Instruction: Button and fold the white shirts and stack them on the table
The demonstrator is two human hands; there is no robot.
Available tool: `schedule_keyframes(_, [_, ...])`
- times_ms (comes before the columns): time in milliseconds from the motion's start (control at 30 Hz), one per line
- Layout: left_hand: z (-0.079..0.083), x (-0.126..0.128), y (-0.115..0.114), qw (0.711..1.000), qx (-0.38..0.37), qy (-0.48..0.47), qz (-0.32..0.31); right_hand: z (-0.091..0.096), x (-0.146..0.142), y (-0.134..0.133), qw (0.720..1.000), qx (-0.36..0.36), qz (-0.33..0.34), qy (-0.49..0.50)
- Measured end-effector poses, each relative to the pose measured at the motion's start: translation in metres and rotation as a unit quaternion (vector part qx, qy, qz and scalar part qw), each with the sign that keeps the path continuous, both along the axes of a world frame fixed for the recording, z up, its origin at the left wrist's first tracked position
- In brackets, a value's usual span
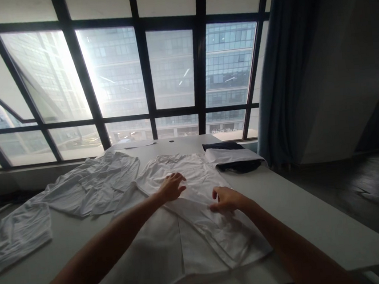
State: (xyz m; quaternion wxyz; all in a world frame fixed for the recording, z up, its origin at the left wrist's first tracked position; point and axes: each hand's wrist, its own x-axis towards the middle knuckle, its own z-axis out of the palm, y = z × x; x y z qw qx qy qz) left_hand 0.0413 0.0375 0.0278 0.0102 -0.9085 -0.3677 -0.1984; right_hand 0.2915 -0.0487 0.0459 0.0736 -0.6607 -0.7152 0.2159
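Observation:
A white shirt [184,231] lies spread on the table [317,219] in front of me, one sleeve folded across its body. My left hand [172,186] rests flat on the upper part of the shirt, fingers stretched out. My right hand [227,199] pinches the folded sleeve fabric near the shirt's middle, fingers curled on the cloth.
More white garments [89,185] lie crumpled at the table's left, one [17,234] hanging over the edge. A folded stack of dark and white clothes [234,157] sits at the back right. Large windows [169,68] stand behind the table, and a dark curtain [286,70] hangs at the right.

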Motion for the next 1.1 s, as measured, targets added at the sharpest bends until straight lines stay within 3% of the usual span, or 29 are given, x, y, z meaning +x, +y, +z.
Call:
schedule_keyframes(67, [0.001, -0.003, -0.028, 0.995, -0.045, 0.005, -0.084, 0.003, 0.006, 0.000, 0.999, -0.037, 0.020, 0.011])
schedule_keyframes(133, [0.003, -0.007, -0.054, 0.982, -0.074, 0.021, -0.173, 0.004, 0.014, 0.001, 0.991, -0.120, 0.040, 0.049])
schedule_keyframes(200, [0.005, -0.010, -0.073, 0.972, -0.076, 0.034, -0.222, 0.004, 0.023, 0.003, 0.973, -0.196, 0.072, 0.100])
schedule_keyframes(433, [0.003, -0.010, -0.102, 0.975, -0.052, -0.001, -0.215, 0.007, 0.037, 0.002, 0.925, -0.277, 0.164, 0.203])
schedule_keyframes(533, [0.003, -0.014, -0.109, 0.976, -0.077, -0.025, -0.201, 0.007, 0.040, 0.002, 0.921, -0.275, 0.176, 0.210])
schedule_keyframes(667, [0.001, -0.017, -0.111, 0.968, -0.122, -0.027, -0.218, 0.003, 0.041, 0.004, 0.933, -0.294, 0.151, 0.144])
schedule_keyframes(733, [0.001, -0.015, -0.105, 0.966, -0.126, -0.043, -0.223, 0.002, 0.035, 0.004, 0.952, -0.247, 0.145, 0.109])
schedule_keyframes(833, [0.000, -0.007, -0.088, 0.972, -0.114, -0.062, -0.195, 0.004, 0.017, 0.002, 0.987, -0.031, 0.143, 0.069])
schedule_keyframes(900, [-0.002, -0.005, -0.076, 0.978, -0.106, -0.038, -0.175, 0.006, 0.002, -0.001, 0.978, 0.075, 0.177, 0.085])
schedule_keyframes(1000, [-0.008, -0.007, -0.064, 0.977, -0.117, 0.031, -0.175, 0.008, -0.011, -0.009, 0.948, 0.050, 0.283, 0.138])
schedule_keyframes(1100, [-0.012, -0.015, -0.063, 0.971, -0.147, 0.098, -0.163, 0.010, -0.008, -0.015, 0.942, -0.024, 0.318, 0.102])
